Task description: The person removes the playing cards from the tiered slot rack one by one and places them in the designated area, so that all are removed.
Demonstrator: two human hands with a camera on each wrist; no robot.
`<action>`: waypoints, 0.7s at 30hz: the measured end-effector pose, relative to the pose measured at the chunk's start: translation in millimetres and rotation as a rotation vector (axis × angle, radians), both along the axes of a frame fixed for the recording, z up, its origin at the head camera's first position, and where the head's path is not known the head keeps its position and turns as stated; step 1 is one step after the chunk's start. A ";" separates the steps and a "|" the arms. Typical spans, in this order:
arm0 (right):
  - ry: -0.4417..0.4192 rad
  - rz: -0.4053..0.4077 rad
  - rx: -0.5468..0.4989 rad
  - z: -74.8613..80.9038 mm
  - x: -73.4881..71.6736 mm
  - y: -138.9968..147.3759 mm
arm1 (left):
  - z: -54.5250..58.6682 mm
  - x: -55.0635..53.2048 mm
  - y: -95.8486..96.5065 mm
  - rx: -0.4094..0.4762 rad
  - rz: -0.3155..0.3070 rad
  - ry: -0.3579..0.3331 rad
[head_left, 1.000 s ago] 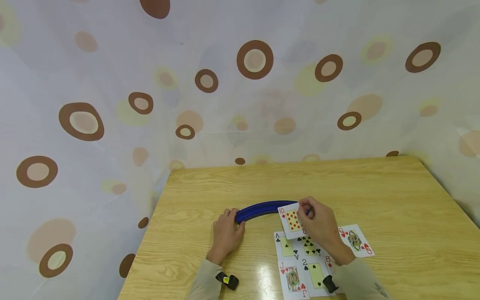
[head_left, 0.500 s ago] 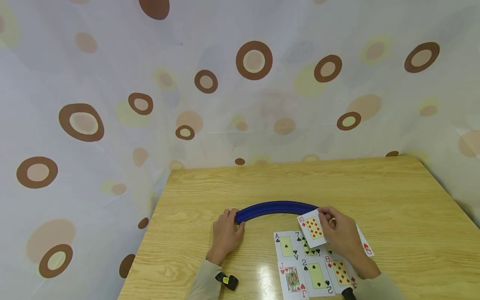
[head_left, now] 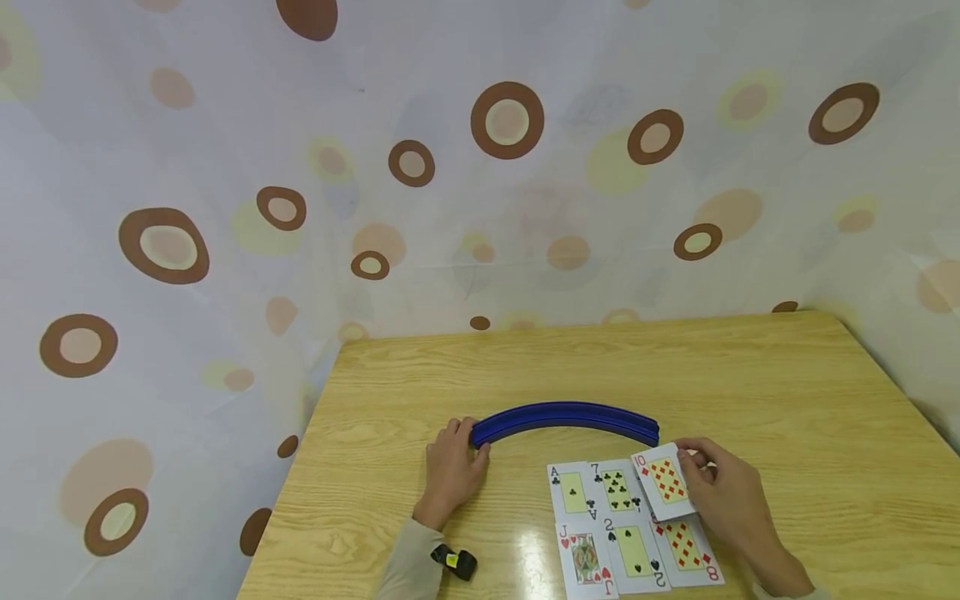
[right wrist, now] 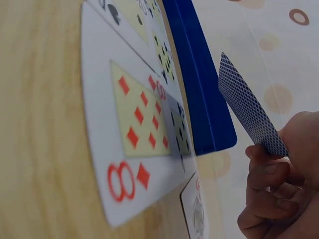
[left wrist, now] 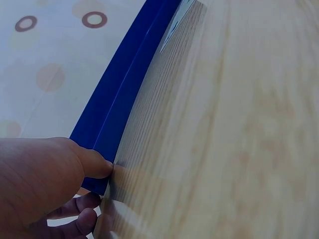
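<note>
My left hand (head_left: pixel 455 467) grips the left end of a blue curved card holder (head_left: pixel 566 412), the thumb on its near side. In the left wrist view the thumb presses against the end of the holder (left wrist: pixel 124 94). Between thumb and fingers, my right hand (head_left: pixel 731 496) pinches a ten of diamonds (head_left: pixel 663 479) by its right edge. In the right wrist view the patterned back of this playing card (right wrist: pixel 249 107) shows, lifted off the table. Below it lie an eight of diamonds (head_left: pixel 684 546) and a black-suit card (right wrist: pixel 180 130), which the ten covers in the head view.
Face up to the left lie an ace of clubs (head_left: pixel 572 492), seven of clubs (head_left: pixel 617 487), jack of hearts (head_left: pixel 585 560) and two of spades (head_left: pixel 634 552). Another card (right wrist: pixel 195 211) is partly visible in the right wrist view. Patterned cloth (head_left: pixel 510 250) hangs behind the wooden table (head_left: pixel 570 367).
My right hand has carried the ten of diamonds rightward and nearer, from the holder's right part to over the cards' right side. The holder's right end is now uncovered. My left hand stays put.
</note>
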State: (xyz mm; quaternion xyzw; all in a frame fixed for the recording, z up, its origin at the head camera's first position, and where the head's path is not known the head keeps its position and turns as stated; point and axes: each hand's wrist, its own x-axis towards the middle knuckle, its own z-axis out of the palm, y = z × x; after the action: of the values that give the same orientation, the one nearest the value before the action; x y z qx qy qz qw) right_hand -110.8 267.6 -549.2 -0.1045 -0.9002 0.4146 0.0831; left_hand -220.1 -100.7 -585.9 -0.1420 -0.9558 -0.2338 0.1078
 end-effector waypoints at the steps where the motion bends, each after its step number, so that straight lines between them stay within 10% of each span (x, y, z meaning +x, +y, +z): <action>1: -0.013 -0.005 -0.001 -0.4 1.8 2.1 | -0.1 -0.1 -0.2 0.000 -0.001 0.000; 21: -0.077 -0.118 0.049 -16.8 32.6 27.6 | -0.1 -0.5 0.1 0.024 -0.005 -0.013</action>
State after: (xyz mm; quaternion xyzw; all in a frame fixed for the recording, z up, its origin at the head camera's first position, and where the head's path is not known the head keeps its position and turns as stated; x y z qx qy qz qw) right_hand -78.2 295.2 -566.1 -0.1711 -0.9049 0.3823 0.0754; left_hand -220.6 -100.6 -586.1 -0.1416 -0.9532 -0.2466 0.1028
